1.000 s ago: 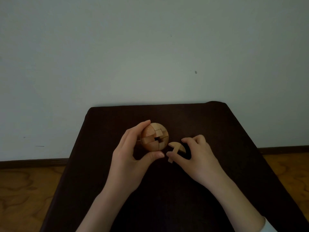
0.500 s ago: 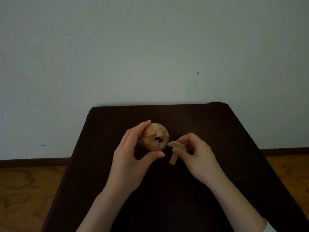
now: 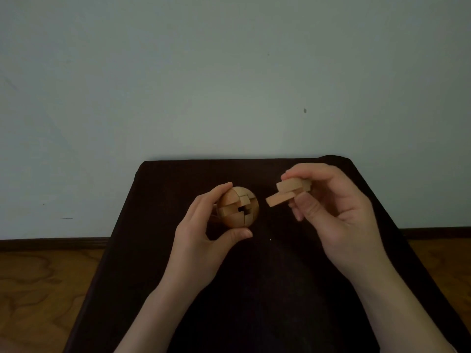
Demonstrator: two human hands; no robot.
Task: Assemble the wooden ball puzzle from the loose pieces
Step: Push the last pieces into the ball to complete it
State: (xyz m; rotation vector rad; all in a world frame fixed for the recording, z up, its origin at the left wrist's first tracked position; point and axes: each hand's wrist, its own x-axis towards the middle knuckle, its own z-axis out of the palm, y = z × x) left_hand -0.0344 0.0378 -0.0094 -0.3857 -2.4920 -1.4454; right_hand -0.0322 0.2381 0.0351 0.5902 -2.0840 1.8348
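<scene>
Left hand [image 3: 204,240] grips ball [image 3: 238,207] | right hand [image 3: 339,212] pinches loose piece [image 3: 288,192] beside it

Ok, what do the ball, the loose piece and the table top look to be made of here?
Ball, held by the left hand: light wood, smooth and matte, with visible seams between blocks; probably unvarnished. Piece in the right hand: the same pale wood, with flat cut faces. Table: very dark and matte with rounded corners, maybe cloth or a soft cover; too dim to tell.

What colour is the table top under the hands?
Very dark brown, nearly black, table top; the head view shows it.
</scene>
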